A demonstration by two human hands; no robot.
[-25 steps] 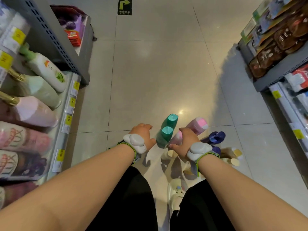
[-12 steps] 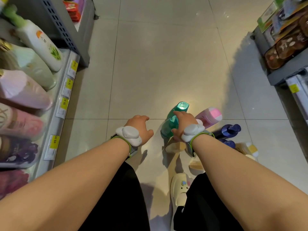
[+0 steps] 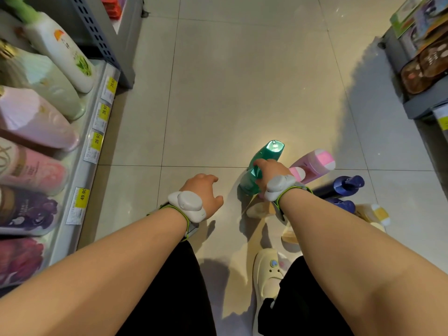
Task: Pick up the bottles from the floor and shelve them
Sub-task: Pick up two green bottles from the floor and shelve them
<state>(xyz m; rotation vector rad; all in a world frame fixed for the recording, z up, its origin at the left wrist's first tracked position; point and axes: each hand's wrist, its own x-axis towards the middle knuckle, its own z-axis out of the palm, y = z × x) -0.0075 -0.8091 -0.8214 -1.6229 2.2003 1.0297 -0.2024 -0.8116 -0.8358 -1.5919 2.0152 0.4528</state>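
While I crouched in the aisle, the shelf point(image 3: 80, 170) ran along my left, its front edge lined with yellow price tags point(image 3: 97, 141). Large bottles stood in a row on it: a white one with a green pump point(image 3: 60, 49) farthest away, then a pale green one point(image 3: 48, 81), two pink ones point(image 3: 36, 122), and darker purple and magenta ones nearest me.

My left hand point(image 3: 203, 192) hung over the bare floor tiles point(image 3: 242, 93), fingers spread and loosely curled, gripping nothing. A grey sensor pod point(image 3: 186, 206) sat strapped to that wrist with a green-edged band.

My right hand point(image 3: 269, 170), wearing the same kind of pod, was just beside it and closed around the nearer of two teal bottles point(image 3: 251, 180); the farther teal bottle point(image 3: 269, 151) stood touching it, its flat cap catching a glare. I could not tell whether the gripped bottle was off the floor.

To the right of those, two pink bottles point(image 3: 315, 163) leaned close together, partly hidden behind my wrist. Next came two dark blue pump bottles point(image 3: 344, 186), one behind the other, and beyond them a cream bottle with a yellow and white cap point(image 3: 373, 213). More cream bottles point(image 3: 259, 209) stood under my right forearm.

Below them my cream clog point(image 3: 269, 275) rested on the tiles between my black trouser legs. On the far right, another shelf unit point(image 3: 421, 69) held brown and colourful packets.
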